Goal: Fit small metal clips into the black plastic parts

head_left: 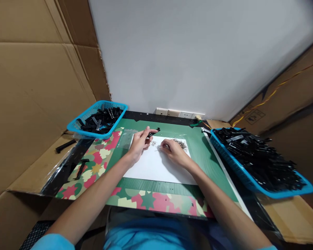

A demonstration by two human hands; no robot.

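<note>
My left hand (138, 145) is closed around a slim black plastic part (155, 132), whose far end sticks out past the fingertips to the right. My right hand (173, 152) pinches a thin, pale, needle-like tool (159, 149) just above a white sheet (156, 171); its exact kind is too small to make out. Between the two hands lies a small cluster of tiny pieces (153, 143) on the sheet. A larger heap of tiny brownish metallic pieces (182, 143) is partly hidden behind my right hand.
On the left stands a blue basket (71, 127) with black parts in it. Another blue basket (266, 193), heaped with black parts, is at the right. Loose black parts (80, 169) lie at the left edge. Wall sockets (173, 113) and cardboard sides (36, 86) bound the table.
</note>
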